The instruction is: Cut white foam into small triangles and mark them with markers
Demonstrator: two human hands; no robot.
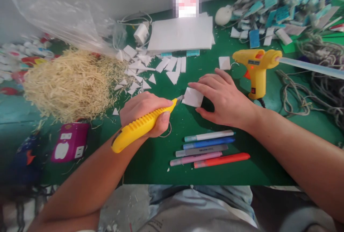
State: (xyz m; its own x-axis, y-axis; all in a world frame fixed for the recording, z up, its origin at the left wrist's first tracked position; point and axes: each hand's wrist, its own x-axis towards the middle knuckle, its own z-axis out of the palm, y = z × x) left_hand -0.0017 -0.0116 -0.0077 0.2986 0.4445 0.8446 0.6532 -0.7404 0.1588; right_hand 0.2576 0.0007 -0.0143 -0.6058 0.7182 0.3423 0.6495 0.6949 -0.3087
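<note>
My left hand (146, 112) is closed around a yellow utility knife (143, 126), its thumb along the handle. The bare blade tip meets the left edge of a small white foam square (192, 97). Thumb and index finger of my right hand (223, 97) hold that square at its lower and upper edges, against the green table; the other fingers rest on the tabletop. Several cut white foam scraps (172, 77) lie beyond the knife. Another small foam square (224, 63) sits past my right fingertips. Below my hands are several capped markers (206, 142) side by side.
A yellow glue gun (256, 69) with a long glue stick stands right of my right hand. Straw (70, 85) and a purple box (70, 142) are at left. White foam sheets (181, 34) lie at the back, blue-white scraps (276, 13) and grey cord (287, 99) at right.
</note>
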